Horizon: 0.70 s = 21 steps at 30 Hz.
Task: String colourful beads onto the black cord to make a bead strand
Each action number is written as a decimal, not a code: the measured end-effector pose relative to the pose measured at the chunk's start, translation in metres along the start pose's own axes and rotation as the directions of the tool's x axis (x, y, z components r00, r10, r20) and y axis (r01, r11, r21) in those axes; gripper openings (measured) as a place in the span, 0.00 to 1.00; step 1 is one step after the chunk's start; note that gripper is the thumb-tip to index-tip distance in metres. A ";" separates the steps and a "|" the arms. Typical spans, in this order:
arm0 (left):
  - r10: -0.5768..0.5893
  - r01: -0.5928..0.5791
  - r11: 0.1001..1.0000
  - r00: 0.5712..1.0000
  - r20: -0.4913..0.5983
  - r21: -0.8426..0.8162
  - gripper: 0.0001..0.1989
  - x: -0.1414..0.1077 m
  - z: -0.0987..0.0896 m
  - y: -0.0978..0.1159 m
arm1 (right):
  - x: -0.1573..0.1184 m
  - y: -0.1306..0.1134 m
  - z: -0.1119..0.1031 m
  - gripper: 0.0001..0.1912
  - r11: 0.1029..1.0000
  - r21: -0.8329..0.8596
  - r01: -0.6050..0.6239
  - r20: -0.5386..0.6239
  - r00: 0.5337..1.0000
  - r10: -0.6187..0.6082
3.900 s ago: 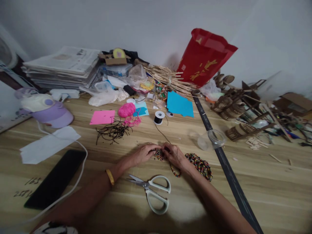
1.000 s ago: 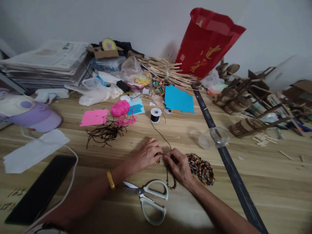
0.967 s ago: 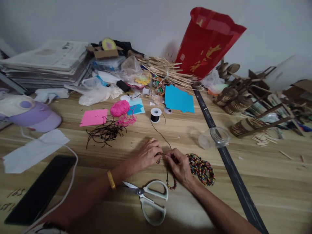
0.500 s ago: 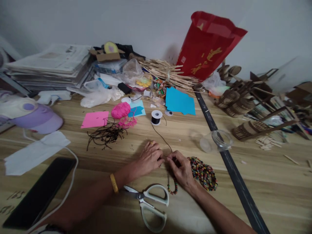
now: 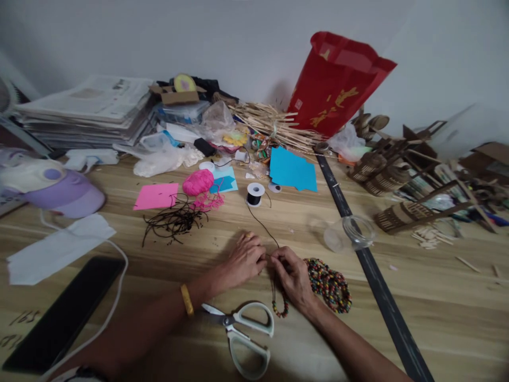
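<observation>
Black cord [image 5: 262, 223] runs from a white spool [image 5: 255, 195] down to my right hand [image 5: 293, 276], whose fingers pinch it. My left hand [image 5: 247, 255] is closed on the cord too, its fingertips just left of the right ones. Below the hands hangs a cord loop with a short beaded strand [image 5: 281, 309] of multicoloured beads lying on the table. A coiled heap of bead strings [image 5: 329, 286] rests right beside my right hand. White-handled scissors [image 5: 248, 334] lie partly open below both hands. The exact crossing of the cord between the fingertips is too small to make out.
Cut black cords [image 5: 173, 217], pink yarn [image 5: 198, 182] and a pink paper [image 5: 156, 196] lie to the left. Blue paper [image 5: 293, 170] is behind the spool. At right stand a clear round container [image 5: 336, 239] and wooden models [image 5: 413, 212]. A dark phone-like slab [image 5: 63, 313] lies front left.
The view has shifted slightly. Both hands stay almost in the same place, still pinching the cord.
</observation>
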<state>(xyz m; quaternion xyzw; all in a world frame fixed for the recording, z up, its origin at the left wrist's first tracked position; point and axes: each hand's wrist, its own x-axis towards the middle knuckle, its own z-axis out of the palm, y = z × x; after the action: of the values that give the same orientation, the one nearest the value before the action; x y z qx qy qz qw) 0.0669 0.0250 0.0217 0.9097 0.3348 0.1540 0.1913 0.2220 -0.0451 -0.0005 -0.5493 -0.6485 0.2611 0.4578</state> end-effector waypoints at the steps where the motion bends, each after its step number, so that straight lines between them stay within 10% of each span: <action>1: -0.018 0.016 0.998 0.999 -0.026 -0.068 0.05 0.001 -0.003 0.000 | 0.000 -0.001 0.000 0.07 1.000 0.015 -0.016 0.001 1.000 0.016; 5: -0.214 0.134 0.882 0.968 -0.131 -0.452 0.05 -0.003 -0.014 -0.006 | 0.004 -0.007 0.001 0.06 0.995 0.078 -0.057 -0.023 0.998 0.059; 12: -0.425 0.282 0.275 0.893 0.147 -0.919 0.08 -0.025 -0.013 -0.019 | 0.009 -0.019 0.013 0.09 0.970 0.211 -0.118 -0.019 0.992 0.125; 21: -0.410 0.306 0.194 0.889 0.206 -0.932 0.07 -0.030 -0.003 -0.030 | 0.004 -0.018 0.022 0.06 0.989 0.064 0.134 -0.051 0.990 -0.131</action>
<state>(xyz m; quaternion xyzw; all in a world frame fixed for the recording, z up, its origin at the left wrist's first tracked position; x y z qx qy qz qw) 0.0274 0.0269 0.0064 0.5045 0.3867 0.3122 0.7060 0.1941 -0.0420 0.0065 -0.4951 -0.6636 0.2392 0.5073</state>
